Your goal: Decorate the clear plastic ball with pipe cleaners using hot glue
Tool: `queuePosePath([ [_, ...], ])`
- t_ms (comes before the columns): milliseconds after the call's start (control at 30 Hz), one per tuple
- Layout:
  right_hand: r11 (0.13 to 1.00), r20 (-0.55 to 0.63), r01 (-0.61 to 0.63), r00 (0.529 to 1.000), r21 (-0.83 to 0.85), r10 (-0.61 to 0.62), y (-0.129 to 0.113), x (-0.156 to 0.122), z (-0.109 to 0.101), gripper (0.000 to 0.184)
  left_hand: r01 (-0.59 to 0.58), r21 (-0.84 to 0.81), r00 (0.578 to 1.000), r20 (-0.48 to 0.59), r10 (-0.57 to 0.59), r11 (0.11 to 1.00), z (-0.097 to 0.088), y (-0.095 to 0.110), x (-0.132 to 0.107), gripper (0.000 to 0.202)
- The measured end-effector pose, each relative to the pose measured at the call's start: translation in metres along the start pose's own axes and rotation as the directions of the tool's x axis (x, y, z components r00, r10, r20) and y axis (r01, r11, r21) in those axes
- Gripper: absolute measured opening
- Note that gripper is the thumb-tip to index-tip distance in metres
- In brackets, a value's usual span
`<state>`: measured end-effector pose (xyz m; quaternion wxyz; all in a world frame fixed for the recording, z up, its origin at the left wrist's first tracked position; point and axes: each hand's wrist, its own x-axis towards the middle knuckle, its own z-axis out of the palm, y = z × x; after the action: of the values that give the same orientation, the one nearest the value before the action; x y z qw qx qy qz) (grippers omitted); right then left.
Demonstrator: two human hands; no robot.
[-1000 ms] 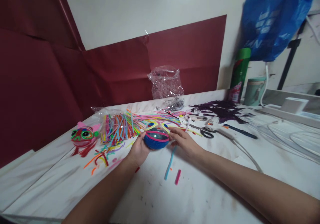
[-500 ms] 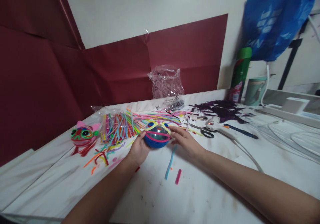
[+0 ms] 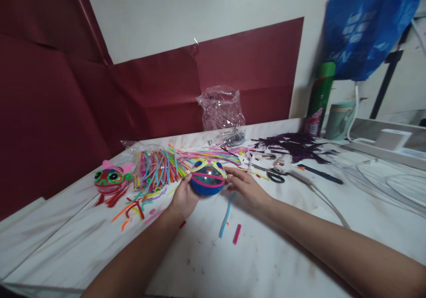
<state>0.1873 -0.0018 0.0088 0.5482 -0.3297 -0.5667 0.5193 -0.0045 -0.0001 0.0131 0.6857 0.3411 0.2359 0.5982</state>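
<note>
Seemingly from the head view: cradled between both hands just above the tabletop (image 3: pixel 266 262), a blue ball (image 3: pixel 208 178) wrapped in coloured strips, left hand (image 3: pixel 184 198) cupped under its near side, right hand (image 3: pixel 244 186) pressed to its other side, fingers of both curled closed around it, face with two eyes tilted up toward the camera, probably for inspection. Kept within reach behind it: a bundle of coloured strips (image 3: pixel 159 168) in clear wrap, a finished pink figure (image 3: pixel 111 180) set aside at left, scissors (image 3: pixel 274 177) and a glue gun (image 3: pixel 282 162) at right. Lay loose near the wrists: a blue strip (image 3: pixel 226 216) and a pink offcut (image 3: pixel 236 234). Farther off: a green can (image 3: pixel 318 98), label too blurred to read; white print on the blue bag (image 3: pixel 362 27) likewise illegible.
</note>
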Motion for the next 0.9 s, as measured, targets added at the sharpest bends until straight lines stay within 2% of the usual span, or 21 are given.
queuePosePath([
  [200,0.999,0.008,0.028,1.0,-0.025,-0.028,-0.003,-0.002,0.0,0.038,0.029,-0.036,1.0,-0.003,-0.029,0.999,0.0,0.001,-0.001,0.042],
  [433,0.996,0.006,0.076,0.997,-0.051,-0.076,0.0,-0.003,0.003,0.052,0.008,-0.028,0.999,0.033,-0.007,1.0,0.002,0.001,-0.002,0.043],
  [633,0.995,0.027,0.094,0.995,0.023,-0.095,0.008,-0.004,0.007,0.064,-0.081,0.064,0.995,0.07,0.077,0.995,0.001,-0.006,-0.005,0.049],
  [767,0.992,0.08,0.072,0.994,0.102,-0.08,0.01,-0.002,0.007,0.061,-0.099,0.18,0.995,0.042,0.092,0.979,0.0,-0.011,-0.009,0.055],
  [900,0.988,0.119,0.042,0.991,0.146,-0.06,0.012,0.0,0.004,0.058,-0.095,0.199,0.996,0.021,0.092,0.976,-0.001,-0.01,-0.009,0.053],
])
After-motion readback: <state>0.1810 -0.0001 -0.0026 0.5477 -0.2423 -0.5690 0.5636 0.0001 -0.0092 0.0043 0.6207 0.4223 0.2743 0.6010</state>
